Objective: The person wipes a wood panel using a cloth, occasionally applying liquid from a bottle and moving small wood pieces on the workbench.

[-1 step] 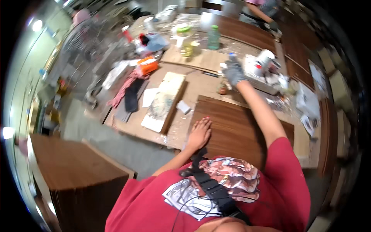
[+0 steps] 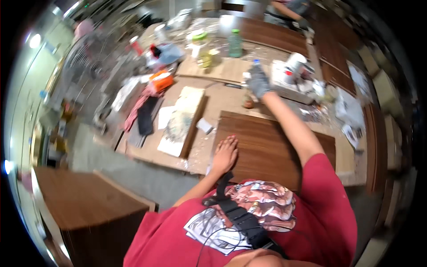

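My bare left hand [image 2: 226, 154] lies flat with its fingers stretched out on the left edge of a dark brown wood-grain board [image 2: 267, 147]. My right hand [image 2: 258, 82], in a grey glove, reaches past the board's far edge and looks curled. A blue cap [image 2: 256, 61] shows just beyond its fingers. Close against its left side stands a small bottle with an amber lower part [image 2: 247, 103] and something white near its top. The back of the glove hides the fingertips, so what they grip cannot be made out.
Left of the board lies a stained pale block [image 2: 182, 120] beside a small white block [image 2: 204, 126]. An orange packet [image 2: 161, 81] and cloths are farther left. A green bottle [image 2: 234, 43] and white can [image 2: 295, 62] stand beyond. A co-worker's gloved hand [image 2: 304, 24] is at the far right.
The whole view has shifted slightly, so the table and both hands appear a little farther left. Against the board and bottles, neither hand has visibly moved.
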Demonstrator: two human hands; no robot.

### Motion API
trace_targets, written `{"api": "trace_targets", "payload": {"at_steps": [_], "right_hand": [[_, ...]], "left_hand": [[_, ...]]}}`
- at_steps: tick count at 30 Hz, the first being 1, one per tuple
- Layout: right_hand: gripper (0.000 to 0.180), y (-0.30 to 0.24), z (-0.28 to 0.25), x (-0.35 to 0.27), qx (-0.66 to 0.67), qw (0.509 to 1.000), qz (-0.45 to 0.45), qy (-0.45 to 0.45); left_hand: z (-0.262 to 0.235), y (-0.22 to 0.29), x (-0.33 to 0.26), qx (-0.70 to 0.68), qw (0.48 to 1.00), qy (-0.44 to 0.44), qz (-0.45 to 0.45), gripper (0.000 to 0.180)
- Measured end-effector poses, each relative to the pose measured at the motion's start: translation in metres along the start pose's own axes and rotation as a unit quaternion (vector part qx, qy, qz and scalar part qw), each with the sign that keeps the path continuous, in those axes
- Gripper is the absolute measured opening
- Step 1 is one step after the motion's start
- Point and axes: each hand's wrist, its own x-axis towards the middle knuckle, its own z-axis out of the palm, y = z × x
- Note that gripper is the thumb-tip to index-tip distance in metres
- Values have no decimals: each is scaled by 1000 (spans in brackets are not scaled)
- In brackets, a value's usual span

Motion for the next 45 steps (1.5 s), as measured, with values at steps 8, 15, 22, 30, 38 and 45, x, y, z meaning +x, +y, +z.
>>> {"api": "trace_targets", "payload": {"at_steps": [8, 15, 22, 30, 38, 45], "right_hand": [[32, -13, -10, -3, -27, 995, -17, -92], [27, 11, -54, -69, 348, 883, 270, 159], [26, 91, -92, -247, 643, 646, 293, 289], [29, 110, -135, -380, 522, 714, 365, 291], [27, 44, -199, -337, 381, 884, 217, 161], [30, -1, -221, -290, 295, 954, 42, 41]], "left_hand": [[-2, 1, 1, 40, 999, -34, 2, 52], [-1, -16, -6, 45, 999, -26, -10, 52], [2, -10, 5, 49, 998, -36, 7, 53], [16, -14, 12, -172, 983, -21, -65, 49], [-7, 110, 65, -476, 831, -287, -7, 101], [-6, 138, 28, -454, 847, -275, 36, 86]]}}
